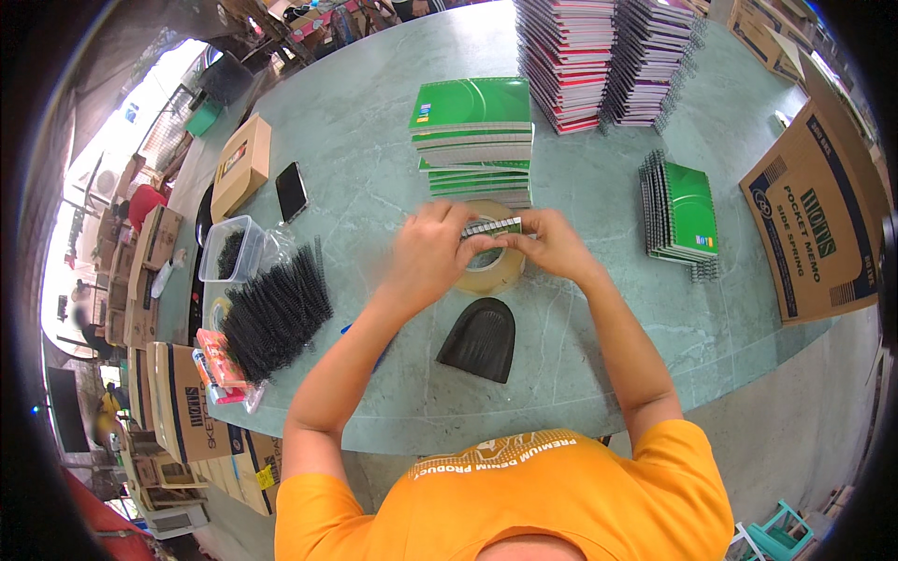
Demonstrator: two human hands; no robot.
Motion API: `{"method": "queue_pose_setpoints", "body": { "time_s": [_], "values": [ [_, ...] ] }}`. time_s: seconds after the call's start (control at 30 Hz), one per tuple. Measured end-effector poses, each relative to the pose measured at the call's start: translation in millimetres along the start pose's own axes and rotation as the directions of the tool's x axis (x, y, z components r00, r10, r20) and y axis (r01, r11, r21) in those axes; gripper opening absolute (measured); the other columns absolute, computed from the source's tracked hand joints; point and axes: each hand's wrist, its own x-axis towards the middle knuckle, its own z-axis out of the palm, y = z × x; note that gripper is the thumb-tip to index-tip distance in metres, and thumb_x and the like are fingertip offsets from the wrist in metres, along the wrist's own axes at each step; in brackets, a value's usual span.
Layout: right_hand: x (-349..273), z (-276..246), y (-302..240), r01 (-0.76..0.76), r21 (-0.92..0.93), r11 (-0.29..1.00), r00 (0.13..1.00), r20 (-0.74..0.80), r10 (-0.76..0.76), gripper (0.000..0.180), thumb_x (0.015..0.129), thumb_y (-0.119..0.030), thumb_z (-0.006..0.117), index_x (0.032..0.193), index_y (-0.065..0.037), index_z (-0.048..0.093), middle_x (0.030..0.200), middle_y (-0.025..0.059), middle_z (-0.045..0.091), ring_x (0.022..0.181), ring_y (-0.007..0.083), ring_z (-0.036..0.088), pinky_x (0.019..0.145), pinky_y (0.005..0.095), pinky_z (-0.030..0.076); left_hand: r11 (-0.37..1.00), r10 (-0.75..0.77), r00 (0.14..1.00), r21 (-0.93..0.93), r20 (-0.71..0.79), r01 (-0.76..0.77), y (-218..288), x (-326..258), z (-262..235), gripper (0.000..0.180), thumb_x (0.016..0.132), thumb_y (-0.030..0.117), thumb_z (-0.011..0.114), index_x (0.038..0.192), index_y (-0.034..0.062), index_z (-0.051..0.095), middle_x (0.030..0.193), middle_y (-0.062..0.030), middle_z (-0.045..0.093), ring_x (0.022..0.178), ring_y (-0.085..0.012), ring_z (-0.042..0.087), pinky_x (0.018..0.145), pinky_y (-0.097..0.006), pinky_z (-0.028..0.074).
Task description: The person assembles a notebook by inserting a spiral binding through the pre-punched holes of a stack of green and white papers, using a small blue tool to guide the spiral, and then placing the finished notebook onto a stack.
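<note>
On the green tabletop [374, 168], observed largest to smallest: a stack of green spiral notebooks [472, 131], a heap of black spiral coils [276, 313], a roll of clear tape [496, 271], and a small green notebook [491, 227]. Left hand [430, 252] and right hand [552, 245] both pinch that small notebook, fingers closed on its ends, above the tape roll. Judged step: checking its coil binding. Next requires steady, even fingertip pressure.

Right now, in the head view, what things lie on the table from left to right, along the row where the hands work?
Clear plastic tub → heap of black wire spirals → left hand → small green notebook held over the tape roll → right hand → green notebooks → cardboard box.
</note>
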Motion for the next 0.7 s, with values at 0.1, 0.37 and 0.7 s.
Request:
{"method": "queue_pose_setpoints", "body": {
  "time_s": [0.1, 0.37, 0.7],
  "values": [
    [-1.0, -3.0, -11.6, -0.034, -0.115, 0.993, 0.999, 0.027, 0.037, 0.019, 0.08, -0.015, 0.068, 0.088, 0.001, 0.065, 0.058, 0.0073, 0.055, 0.053, 0.0117, 0.049, 0.051, 0.0303, 0.041, 0.998, -0.023, 0.994, -0.058, 0.107, 0.029, -1.1, 2.2, 4.5, 0.025, 0.08, 0.024, 0.066, 0.095, 0.0037, 0.061, 0.087, -0.0129, 0.062, 0.082, -0.0339, 0.057, 0.07, -0.043, 0.044],
    [-3.1, -9.1, -14.4, 0.066, -0.321, 0.945, 0.998, 0.021, -0.063, 0.023, 0.08, -0.019, 0.065, 0.075, 0.003, 0.06, 0.061, 0.0198, 0.054, 0.051, 0.0311, 0.049, 0.05, 0.0388, 0.038, 0.995, 0.043, 0.999, -0.092, 0.025, -0.04, 17.9, 12.5, 11.7, 0.026, 0.081, 0.02, 0.064, 0.101, 0.0037, 0.062, 0.093, -0.0128, 0.063, 0.09, -0.0322, 0.059, 0.076, -0.038, 0.047],
    [-6.2, -8.8, -28.9, 0.014, -0.367, 0.93, 0.999, 0.041, 0.001, 0.019, 0.081, -0.017, 0.061, 0.078, 0.002, 0.061, 0.062, 0.0207, 0.055, 0.054, 0.035, 0.052, 0.051, 0.0414, 0.039, 0.963, 0.083, 0.996, -0.26, 0.037, -0.071, 16.1, 22.0, 15.5, 0.018, 0.079, 0.007, 0.061, 0.096, 0.0, 0.064, 0.094, -0.0163, 0.065, 0.085, -0.0328, 0.062, 0.077, -0.036, 0.049]
  ]
}}
